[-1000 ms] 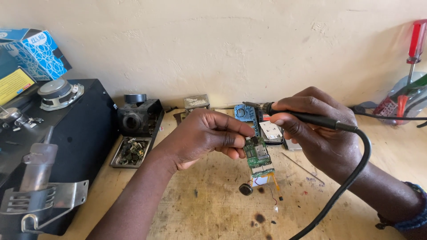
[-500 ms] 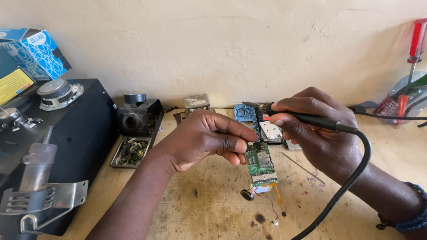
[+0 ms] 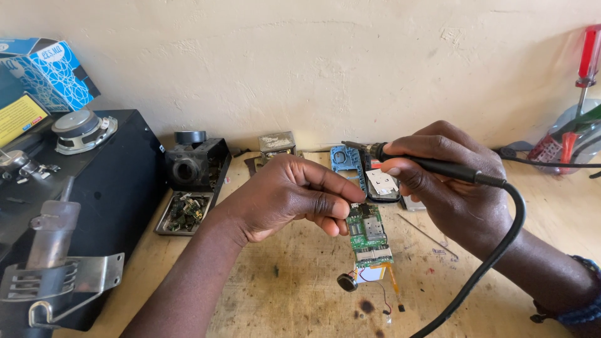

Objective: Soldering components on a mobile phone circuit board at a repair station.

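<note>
Left hand (image 3: 291,197) reaches in from below, fingertips pinched together; right hand (image 3: 454,181) is curled in a pen-like grip, wrist resting low.

Single head-worn view, looking forward and down from close above a wooden workbench (image 3: 294,294). It faces the far plaster wall (image 3: 313,62), the left hand (image 3: 285,197) and right hand (image 3: 454,188) central; black equipment case (image 3: 113,188) at near left.

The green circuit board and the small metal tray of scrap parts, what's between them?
In the head view, the left hand lies between green circuit board and metal tray.
</note>
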